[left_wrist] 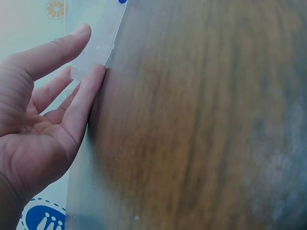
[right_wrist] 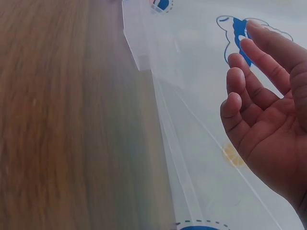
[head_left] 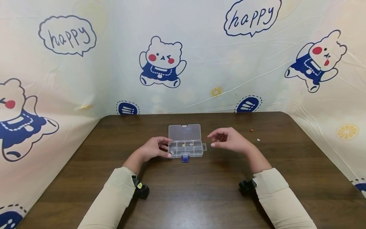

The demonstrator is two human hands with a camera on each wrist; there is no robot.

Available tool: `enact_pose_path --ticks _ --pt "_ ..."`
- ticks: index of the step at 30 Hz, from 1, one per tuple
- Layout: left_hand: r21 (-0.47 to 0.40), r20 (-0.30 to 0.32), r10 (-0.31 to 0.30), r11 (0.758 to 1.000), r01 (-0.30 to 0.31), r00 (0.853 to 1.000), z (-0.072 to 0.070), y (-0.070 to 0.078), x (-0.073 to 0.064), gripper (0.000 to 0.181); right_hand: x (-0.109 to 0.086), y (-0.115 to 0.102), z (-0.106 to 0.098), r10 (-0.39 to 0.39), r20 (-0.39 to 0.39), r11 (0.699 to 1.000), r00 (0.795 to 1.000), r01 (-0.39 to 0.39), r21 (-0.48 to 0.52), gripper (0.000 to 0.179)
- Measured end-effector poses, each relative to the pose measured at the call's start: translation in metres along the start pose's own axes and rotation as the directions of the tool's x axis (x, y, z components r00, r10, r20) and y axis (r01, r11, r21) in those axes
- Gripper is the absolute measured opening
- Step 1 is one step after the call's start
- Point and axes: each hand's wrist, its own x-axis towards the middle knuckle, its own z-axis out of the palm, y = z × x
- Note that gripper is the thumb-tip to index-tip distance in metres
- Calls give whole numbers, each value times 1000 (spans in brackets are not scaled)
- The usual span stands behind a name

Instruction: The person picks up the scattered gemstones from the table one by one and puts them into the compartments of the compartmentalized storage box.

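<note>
A clear plastic compartment box [head_left: 194,155] stands on the table with its lid [head_left: 184,132] raised at the back and a blue latch [head_left: 185,158] at the front. My left hand [head_left: 152,149] holds the box's left end, thumb at the front corner and fingers farther back. Inside, a small yellow piece [head_left: 183,145] and a whitish piece [head_left: 191,144] lie in back compartments; a pale piece shows at front left. To the right of the box, my right hand [head_left: 230,140] hovers with loosely bent fingers and nothing visible in them.
Farther right on the brown table [head_left: 183,197] lie a small reddish-brown piece [head_left: 251,130] and a small white piece [head_left: 258,140]. A printed cloth [head_left: 200,63] with bears hangs behind the table and along its sides.
</note>
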Motion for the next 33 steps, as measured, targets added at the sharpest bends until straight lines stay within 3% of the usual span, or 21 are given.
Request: enact_pose_path --ticks 9,21,33 --pt "-3 1 2 1000 -2 1000 0 0 0 67 -12 4 -12 1 -20 1000 1000 0 16 26" --pt "4 7 6 1000 -6 1000 -1 -1 0 68 -24 11 -23 73 -44 996 996 -70 58 31" --pt "-3 10 10 1000 -10 1000 -1 1 0 68 -36 21 -38 78 -68 997 995 -76 34 34"
